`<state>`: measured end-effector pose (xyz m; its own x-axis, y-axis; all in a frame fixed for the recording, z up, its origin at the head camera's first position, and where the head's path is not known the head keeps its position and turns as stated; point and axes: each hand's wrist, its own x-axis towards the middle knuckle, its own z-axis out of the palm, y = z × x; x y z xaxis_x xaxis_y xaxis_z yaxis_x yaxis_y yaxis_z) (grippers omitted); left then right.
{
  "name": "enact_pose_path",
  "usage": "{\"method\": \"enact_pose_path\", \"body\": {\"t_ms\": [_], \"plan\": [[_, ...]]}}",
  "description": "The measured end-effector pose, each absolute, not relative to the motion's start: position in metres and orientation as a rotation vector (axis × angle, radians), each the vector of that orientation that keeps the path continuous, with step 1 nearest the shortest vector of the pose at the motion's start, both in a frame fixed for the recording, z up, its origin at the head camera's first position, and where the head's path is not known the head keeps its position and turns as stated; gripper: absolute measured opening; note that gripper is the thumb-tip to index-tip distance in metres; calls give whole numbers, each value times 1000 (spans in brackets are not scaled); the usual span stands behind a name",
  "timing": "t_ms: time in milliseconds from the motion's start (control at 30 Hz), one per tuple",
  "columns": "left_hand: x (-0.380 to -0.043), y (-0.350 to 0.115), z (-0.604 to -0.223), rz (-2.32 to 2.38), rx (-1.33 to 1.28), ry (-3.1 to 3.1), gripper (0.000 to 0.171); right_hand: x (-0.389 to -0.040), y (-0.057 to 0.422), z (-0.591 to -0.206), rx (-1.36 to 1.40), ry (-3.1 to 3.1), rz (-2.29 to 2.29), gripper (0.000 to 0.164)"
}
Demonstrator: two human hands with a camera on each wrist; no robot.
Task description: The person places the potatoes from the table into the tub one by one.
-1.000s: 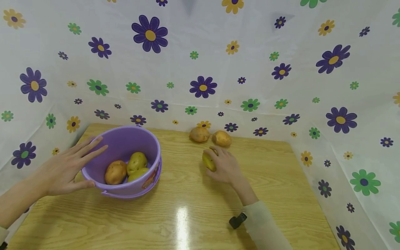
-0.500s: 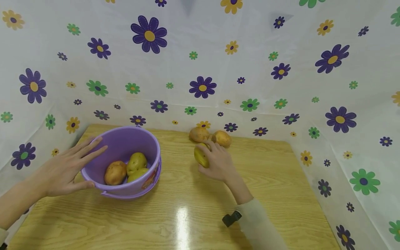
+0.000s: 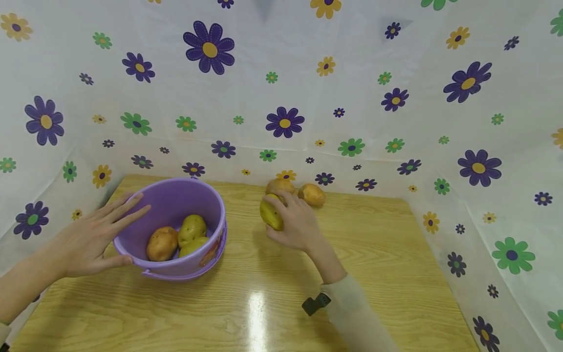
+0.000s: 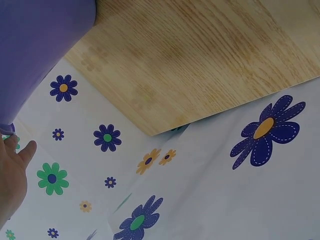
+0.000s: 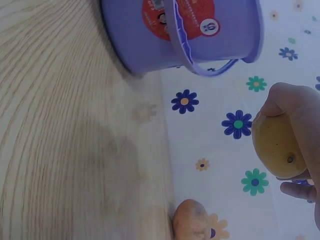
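My right hand (image 3: 298, 224) grips a yellow-green potato (image 3: 270, 213) above the wooden table; the right wrist view shows the potato (image 5: 276, 145) between thumb and fingers. On the left, my left hand (image 3: 93, 240) lies with straight, spread fingers against the rim of a purple bucket (image 3: 169, 198). Inside the bucket sit a brown potato (image 3: 162, 244) and two yellow-green ones (image 3: 192, 230), one partly hidden by the near wall. At the table's back, one potato (image 3: 279, 185) is partly covered by my right hand, and another potato (image 3: 313, 195) lies beside it.
A white flowered cloth (image 3: 246, 93) hangs behind and on both sides of the wooden table (image 3: 211, 313). The bucket's handle (image 5: 180, 37) hangs down on the side toward my right hand. A black strap (image 3: 315, 304) shows at my right sleeve.
My right hand has lifted the yellow-green potato off the table and carried it left and away from me, toward the bucket. The left hand and bucket have stayed put.
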<state>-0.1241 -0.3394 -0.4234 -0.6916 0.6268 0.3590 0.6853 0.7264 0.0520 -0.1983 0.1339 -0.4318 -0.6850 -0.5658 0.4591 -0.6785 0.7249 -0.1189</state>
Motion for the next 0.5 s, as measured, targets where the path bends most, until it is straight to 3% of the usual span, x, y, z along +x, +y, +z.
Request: {"method": "enact_pose_path", "body": {"t_ms": [500], "plan": [[-123,-339,-423,-252,-1016,-2623,103,-199,116,-416,1002,-2437,448,66]]}}
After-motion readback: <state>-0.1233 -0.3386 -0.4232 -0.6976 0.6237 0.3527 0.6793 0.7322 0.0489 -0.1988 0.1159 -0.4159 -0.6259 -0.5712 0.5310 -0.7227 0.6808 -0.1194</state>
